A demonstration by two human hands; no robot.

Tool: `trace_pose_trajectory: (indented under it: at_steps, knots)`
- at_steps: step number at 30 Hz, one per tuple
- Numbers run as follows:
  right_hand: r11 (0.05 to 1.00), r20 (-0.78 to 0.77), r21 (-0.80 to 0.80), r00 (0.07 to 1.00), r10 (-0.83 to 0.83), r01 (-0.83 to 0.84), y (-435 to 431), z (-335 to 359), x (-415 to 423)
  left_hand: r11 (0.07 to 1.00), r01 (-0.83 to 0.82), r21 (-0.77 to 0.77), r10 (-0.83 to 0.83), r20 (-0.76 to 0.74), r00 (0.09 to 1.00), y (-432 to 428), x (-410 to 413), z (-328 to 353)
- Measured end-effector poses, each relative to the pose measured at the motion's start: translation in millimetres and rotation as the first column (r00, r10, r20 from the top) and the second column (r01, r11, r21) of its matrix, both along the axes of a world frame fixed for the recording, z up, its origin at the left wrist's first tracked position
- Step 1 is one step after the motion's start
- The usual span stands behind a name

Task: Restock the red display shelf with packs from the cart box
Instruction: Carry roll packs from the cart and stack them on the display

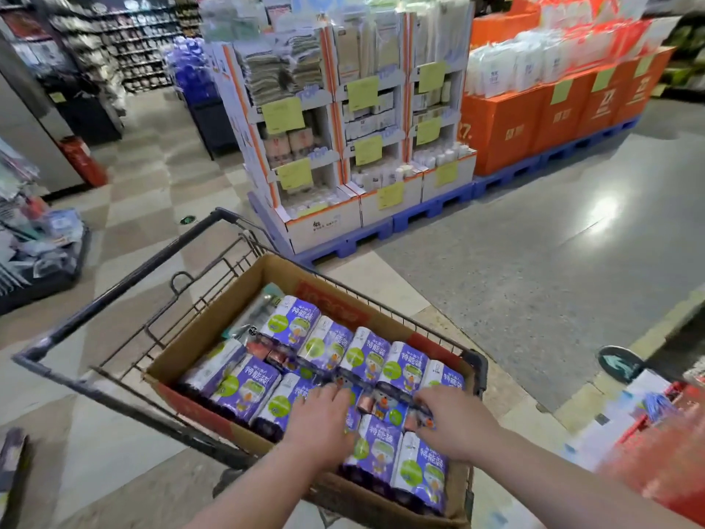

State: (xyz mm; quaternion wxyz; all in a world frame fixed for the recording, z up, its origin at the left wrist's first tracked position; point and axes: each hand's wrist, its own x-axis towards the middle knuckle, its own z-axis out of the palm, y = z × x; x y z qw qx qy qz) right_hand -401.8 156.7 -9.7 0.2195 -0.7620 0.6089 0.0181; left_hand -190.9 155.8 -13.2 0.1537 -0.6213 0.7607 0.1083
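A cardboard box (213,334) sits in a wire shopping cart (114,292) and is filled with several purple-and-white packs (293,322) lying side by side. Both my hands are down inside the box near its front. My left hand (318,425) lies palm down on the packs with its fingers spread over them. My right hand (454,425) curls its fingers round a strip of small linked packets (381,402) that lies across the purple packs. The red display shelf (671,452) shows blurred at the right edge.
White cardboard display stands (343,147) on blue pallets (431,208) stand ahead of the cart. Orange boxes (553,116) with white bags stretch to the right. A red fire extinguisher (82,160) stands at the left. A low rack of goods (38,238) sits at the far left. Grey floor lies to the right.
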Motion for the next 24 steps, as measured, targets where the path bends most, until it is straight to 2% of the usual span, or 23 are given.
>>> trace_pose_trajectory:
  at_steps: [7, 11, 14, 17, 21, 24]
  knots:
    - [0.988, -0.050, 0.152, 0.998, -0.032, 0.039, -63.8, -11.3, 46.2, 0.994, -0.087, -0.063, 0.086, -0.015, 0.996, -116.3, 63.6, -6.3]
    - [0.974, -0.052, 0.208, 0.995, -0.083, 0.092, -79.1, -18.6, 61.0, 0.965, -0.259, -0.034, 0.255, -0.086, 0.963, -173.0, 93.8, -17.6]
    - [0.956, -0.070, 0.271, 0.993, -0.099, 0.115, -86.6, -23.9, 65.1, 0.890, -0.450, 0.075, 0.456, -0.164, 0.874, -208.6, 111.7, -30.9]
    - [0.938, -0.084, 0.316, 0.989, -0.120, 0.141, -89.5, -29.8, 65.3, 0.786, -0.584, 0.202, 0.618, -0.271, 0.738, -229.8, 118.2, -43.1]
    - [0.913, -0.075, 0.370, 0.985, -0.157, 0.174, -95.5, -36.5, 68.5, 0.710, -0.653, 0.264, 0.702, -0.337, 0.628, -236.6, 121.8, -52.3]
    - [0.909, -0.023, 0.371, 0.980, -0.197, 0.192, -105.6, -35.6, 77.0, 0.623, -0.696, 0.356, 0.768, -0.445, 0.461, -234.5, 126.0, -51.6]
